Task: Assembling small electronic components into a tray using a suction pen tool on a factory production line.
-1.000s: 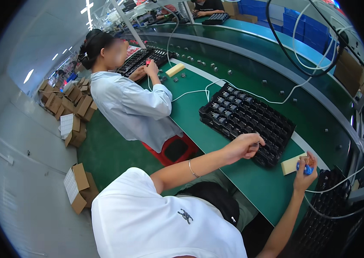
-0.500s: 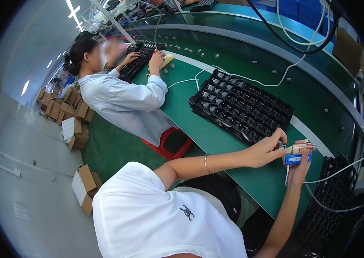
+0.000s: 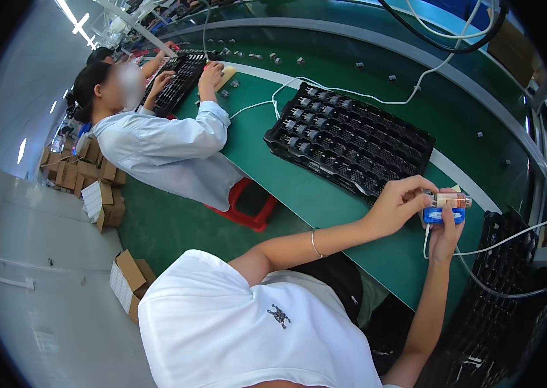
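In my right hand (image 3: pixel 442 240) is a small blue block-shaped device (image 3: pixel 444 215) with a white cable running from its lower left side. A clear and beige cylindrical piece (image 3: pixel 452 200) lies along its top. My left hand (image 3: pixel 396 205) reaches across from the left, its thumb and fingers pinched at the device's left end. Whatever those fingers hold is hidden. Beyond my left hand sits a black compartment tray (image 3: pixel 383 152) on the green table. Small grey motor-like parts with prongs (image 3: pixel 305 121) fill the compartments at its left end.
White cable (image 3: pixel 377 100) runs behind the tray. Several small parts (image 3: pixel 359 64) lie scattered on the green surface beyond. More black trays (image 3: pixel 490 291) stand at the right. On the left, a co-worker in a light blue shirt (image 3: pixel 157 145) works at another tray (image 3: pixel 179 81).
My left fingers, earlier at a small metallic part beside the device, are now up against the device's left end. The whole view has shifted slightly. The co-worker's hand has moved a little.
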`<action>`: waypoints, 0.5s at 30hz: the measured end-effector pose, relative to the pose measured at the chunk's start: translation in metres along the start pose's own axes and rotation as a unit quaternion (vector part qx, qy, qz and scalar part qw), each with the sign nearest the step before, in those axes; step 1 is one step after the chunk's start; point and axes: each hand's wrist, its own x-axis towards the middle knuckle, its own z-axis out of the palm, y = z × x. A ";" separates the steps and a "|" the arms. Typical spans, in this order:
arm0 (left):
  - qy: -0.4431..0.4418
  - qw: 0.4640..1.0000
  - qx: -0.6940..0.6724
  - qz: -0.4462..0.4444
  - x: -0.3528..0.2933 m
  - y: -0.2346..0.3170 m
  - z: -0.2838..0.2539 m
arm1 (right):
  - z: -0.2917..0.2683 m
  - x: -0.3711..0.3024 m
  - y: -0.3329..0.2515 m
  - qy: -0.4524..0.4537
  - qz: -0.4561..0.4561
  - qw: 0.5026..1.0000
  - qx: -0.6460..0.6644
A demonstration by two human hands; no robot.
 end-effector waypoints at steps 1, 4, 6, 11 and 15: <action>-0.001 1.000 -0.002 -0.001 0.000 0.000 0.000 | -0.003 0.000 0.000 0.002 0.000 1.000 -0.001; -0.012 1.000 -0.004 -0.020 -0.003 0.007 -0.005 | 0.007 -0.002 -0.005 0.056 -0.034 0.998 0.006; -0.019 0.996 0.083 -0.011 -0.005 0.015 -0.010 | 0.007 -0.003 -0.007 0.040 -0.024 0.999 0.010; -0.002 0.976 0.217 0.034 -0.012 0.018 -0.013 | 0.012 -0.003 -0.005 0.021 -0.008 1.000 0.000; -0.019 0.968 0.247 0.039 -0.008 0.023 -0.010 | 0.007 -0.003 -0.001 -0.013 0.050 0.999 0.003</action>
